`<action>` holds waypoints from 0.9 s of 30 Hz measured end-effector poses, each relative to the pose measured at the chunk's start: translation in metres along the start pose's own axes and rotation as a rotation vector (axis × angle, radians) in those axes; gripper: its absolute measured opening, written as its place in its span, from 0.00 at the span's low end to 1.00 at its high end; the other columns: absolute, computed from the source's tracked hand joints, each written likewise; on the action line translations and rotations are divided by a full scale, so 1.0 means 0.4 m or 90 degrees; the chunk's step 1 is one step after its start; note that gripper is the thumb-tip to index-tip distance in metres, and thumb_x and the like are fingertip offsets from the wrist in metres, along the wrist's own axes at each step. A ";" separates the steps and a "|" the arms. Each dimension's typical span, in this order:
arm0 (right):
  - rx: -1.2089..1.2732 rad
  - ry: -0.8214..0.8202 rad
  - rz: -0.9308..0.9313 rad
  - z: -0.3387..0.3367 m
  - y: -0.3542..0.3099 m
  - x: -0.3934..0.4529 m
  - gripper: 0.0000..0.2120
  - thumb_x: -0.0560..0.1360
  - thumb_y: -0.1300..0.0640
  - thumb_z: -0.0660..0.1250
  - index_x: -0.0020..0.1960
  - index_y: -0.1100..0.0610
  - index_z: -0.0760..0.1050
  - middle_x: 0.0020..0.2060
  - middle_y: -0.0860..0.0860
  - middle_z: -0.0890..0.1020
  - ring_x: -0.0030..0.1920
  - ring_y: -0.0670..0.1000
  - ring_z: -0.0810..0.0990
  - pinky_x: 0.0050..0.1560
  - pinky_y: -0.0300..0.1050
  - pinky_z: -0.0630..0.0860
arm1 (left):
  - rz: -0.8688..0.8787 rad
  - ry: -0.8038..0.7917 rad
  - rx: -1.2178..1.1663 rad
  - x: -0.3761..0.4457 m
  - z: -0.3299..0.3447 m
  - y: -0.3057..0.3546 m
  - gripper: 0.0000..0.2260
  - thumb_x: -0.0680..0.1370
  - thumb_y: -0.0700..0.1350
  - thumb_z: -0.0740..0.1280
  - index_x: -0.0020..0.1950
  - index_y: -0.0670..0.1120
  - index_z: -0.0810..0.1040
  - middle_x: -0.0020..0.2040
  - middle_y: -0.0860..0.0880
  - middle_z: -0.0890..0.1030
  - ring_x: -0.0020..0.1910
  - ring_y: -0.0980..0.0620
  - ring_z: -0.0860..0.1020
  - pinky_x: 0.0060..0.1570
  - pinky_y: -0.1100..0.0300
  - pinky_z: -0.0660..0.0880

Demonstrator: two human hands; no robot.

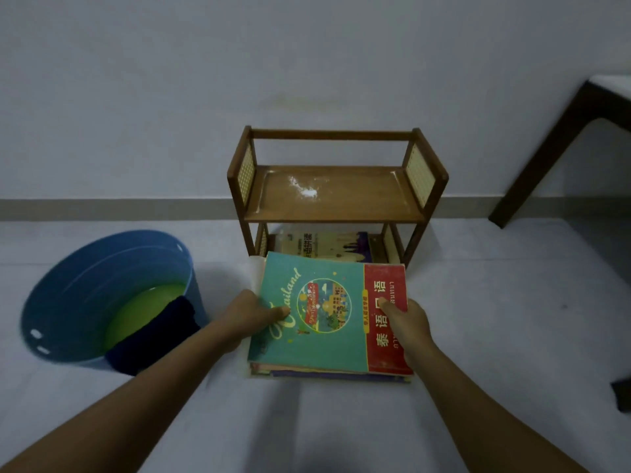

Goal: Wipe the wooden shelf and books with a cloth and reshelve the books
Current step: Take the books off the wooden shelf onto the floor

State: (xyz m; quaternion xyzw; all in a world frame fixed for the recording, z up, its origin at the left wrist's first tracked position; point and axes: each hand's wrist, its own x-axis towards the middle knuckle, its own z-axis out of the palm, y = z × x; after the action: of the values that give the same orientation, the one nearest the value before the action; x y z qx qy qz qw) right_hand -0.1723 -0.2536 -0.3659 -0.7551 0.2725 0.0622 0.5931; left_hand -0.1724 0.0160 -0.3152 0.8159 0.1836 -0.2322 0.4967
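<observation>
A small wooden shelf (336, 199) stands against the wall, its upper board bare except for a patch of white dust (305, 187). On the lower board lies a book (327, 245). In front of the shelf a stack of books (327, 319) rests on the floor, topped by a teal and red book. My left hand (249, 314) grips the stack's left edge, thumb on the cover. My right hand (406, 317) grips its right side, thumb on the red band. A dark cloth (157, 336) hangs over the rim of a blue bucket (102, 268).
The bucket holds yellowish-green liquid (143, 315) and stands on the floor to the left of the stack. A dark wooden table leg (546, 155) slants down at the right. A dark object (623, 394) sits at the right edge.
</observation>
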 end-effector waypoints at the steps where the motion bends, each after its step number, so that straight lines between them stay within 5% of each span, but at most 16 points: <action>1: -0.015 -0.011 0.008 0.009 0.026 0.007 0.10 0.76 0.48 0.66 0.52 0.53 0.77 0.42 0.53 0.85 0.42 0.55 0.85 0.51 0.58 0.81 | -0.015 0.002 0.005 0.007 0.013 -0.025 0.11 0.74 0.47 0.72 0.47 0.40 0.77 0.44 0.43 0.83 0.42 0.49 0.82 0.39 0.58 0.78; 4: -0.059 -0.031 0.045 0.038 0.101 0.037 0.09 0.77 0.49 0.65 0.52 0.54 0.78 0.41 0.53 0.85 0.42 0.55 0.85 0.52 0.58 0.81 | -0.053 0.003 0.023 0.034 0.052 -0.093 0.08 0.76 0.45 0.71 0.41 0.42 0.75 0.38 0.46 0.80 0.37 0.53 0.78 0.36 0.61 0.75; 10: -0.189 -0.040 0.095 0.091 0.222 0.118 0.11 0.75 0.52 0.65 0.54 0.57 0.75 0.43 0.55 0.84 0.41 0.56 0.84 0.49 0.55 0.82 | -0.105 -0.009 0.076 0.144 0.128 -0.218 0.09 0.75 0.45 0.72 0.49 0.39 0.79 0.41 0.46 0.80 0.40 0.51 0.78 0.37 0.61 0.73; 15: -0.277 -0.048 0.102 0.117 0.266 0.171 0.10 0.74 0.54 0.66 0.52 0.58 0.76 0.42 0.54 0.84 0.39 0.54 0.84 0.43 0.48 0.82 | -0.119 -0.013 0.093 0.219 0.162 -0.268 0.07 0.74 0.43 0.73 0.40 0.42 0.78 0.32 0.50 0.81 0.32 0.55 0.79 0.28 0.67 0.71; 18: -0.335 -0.077 0.114 0.110 0.278 0.182 0.10 0.76 0.57 0.65 0.52 0.62 0.77 0.43 0.55 0.84 0.40 0.53 0.83 0.39 0.44 0.80 | -0.149 -0.016 0.104 0.259 0.153 -0.280 0.11 0.72 0.46 0.74 0.46 0.41 0.76 0.43 0.46 0.80 0.43 0.50 0.78 0.34 0.63 0.72; 20: -0.344 -0.065 0.124 0.103 0.264 0.199 0.12 0.75 0.56 0.66 0.54 0.62 0.76 0.49 0.58 0.82 0.45 0.55 0.83 0.45 0.49 0.82 | -0.142 -0.056 0.228 0.297 0.127 -0.271 0.17 0.73 0.51 0.73 0.51 0.40 0.76 0.48 0.45 0.79 0.47 0.49 0.77 0.42 0.61 0.74; 23: -0.372 0.039 -0.071 0.107 0.187 0.273 0.18 0.75 0.54 0.65 0.63 0.57 0.71 0.58 0.59 0.74 0.56 0.58 0.78 0.53 0.55 0.79 | 0.004 -0.002 0.398 0.376 0.081 -0.193 0.12 0.78 0.52 0.66 0.50 0.43 0.75 0.45 0.49 0.78 0.46 0.52 0.78 0.47 0.58 0.77; 25: -0.348 0.035 -0.215 0.129 0.110 0.344 0.17 0.75 0.56 0.64 0.63 0.56 0.71 0.59 0.57 0.74 0.56 0.56 0.77 0.54 0.54 0.78 | 0.133 0.056 0.345 0.440 0.079 -0.127 0.10 0.79 0.50 0.64 0.52 0.44 0.77 0.47 0.49 0.81 0.47 0.51 0.81 0.48 0.55 0.80; 27: -0.373 -0.018 -0.259 0.163 0.058 0.454 0.19 0.73 0.52 0.61 0.63 0.54 0.71 0.58 0.55 0.76 0.55 0.56 0.78 0.53 0.53 0.79 | 0.143 0.073 0.209 0.523 0.098 -0.074 0.11 0.78 0.49 0.66 0.56 0.44 0.76 0.50 0.47 0.81 0.49 0.49 0.81 0.51 0.51 0.80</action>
State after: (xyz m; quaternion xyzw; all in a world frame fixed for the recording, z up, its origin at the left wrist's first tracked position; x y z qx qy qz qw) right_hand -0.0152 -0.2576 -0.4806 -0.9310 0.0793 0.0290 0.3550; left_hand -0.0231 0.0084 -0.4696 0.9133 0.0790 -0.1551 0.3683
